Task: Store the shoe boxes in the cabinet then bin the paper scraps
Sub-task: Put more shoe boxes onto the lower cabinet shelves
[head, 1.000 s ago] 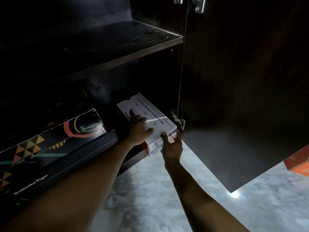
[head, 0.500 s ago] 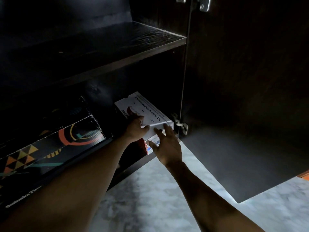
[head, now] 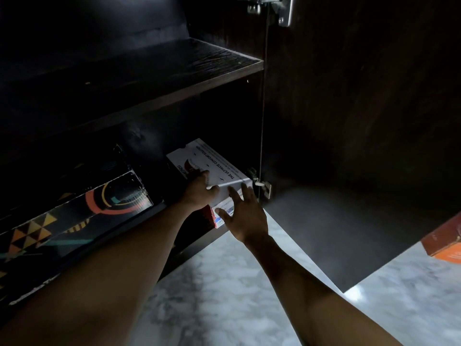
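Note:
A white shoe box (head: 214, 166) with black lettering and a red side lies on the bottom shelf of the dark cabinet (head: 174, 68), close to its right wall. My left hand (head: 199, 189) rests on the lid's near left corner, fingers bent over the edge. Spread straight fingers of my right hand (head: 243, 212) press against the box's near end. A black shoe box (head: 74, 213) with orange, yellow and teal patterns fills the shelf to the left. No paper scraps are in view.
The cabinet door (head: 361, 171) stands open at the right, its hinge (head: 259, 182) just beside the white box. An orange-red box (head: 446, 243) peeks out behind the door's lower edge. The upper shelf (head: 139, 71) is dark. Below lies a white marble floor (head: 224, 283).
The white box has slid deeper into the bottom shelf. My right hand went from gripping its near end to pushing it with straight fingers. My left hand stayed on the lid.

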